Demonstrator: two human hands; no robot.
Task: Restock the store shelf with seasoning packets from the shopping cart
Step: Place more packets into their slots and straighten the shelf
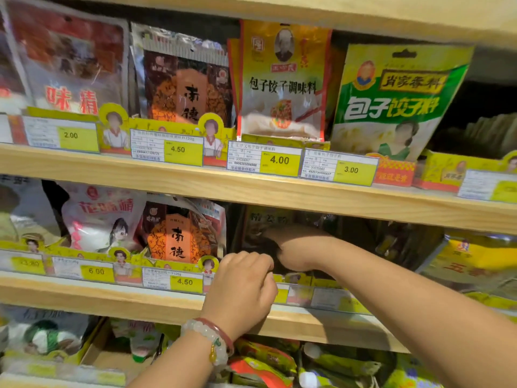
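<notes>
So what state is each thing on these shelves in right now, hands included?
Right hand: reaches into the middle shelf's dim slot, on the dark packets; grip unclear.
Left hand: fingers curled at the shelf edge; whether it holds anything is hidden.
Dark packets: upright, in shadow.
Green packet: upright, leaning slightly.
Orange packet: upright behind its 4.50 tag.

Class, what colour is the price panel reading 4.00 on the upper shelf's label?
Yellow, on the 4.00 price label; seen in the head view.

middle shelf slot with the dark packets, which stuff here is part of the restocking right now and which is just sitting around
In use:
- dark seasoning packets
- right hand, reaching into that slot
- left hand, at the shelf edge

Just there:
- green dumpling seasoning packet
- orange-and-brown packet
- 4.00 price tag
</notes>
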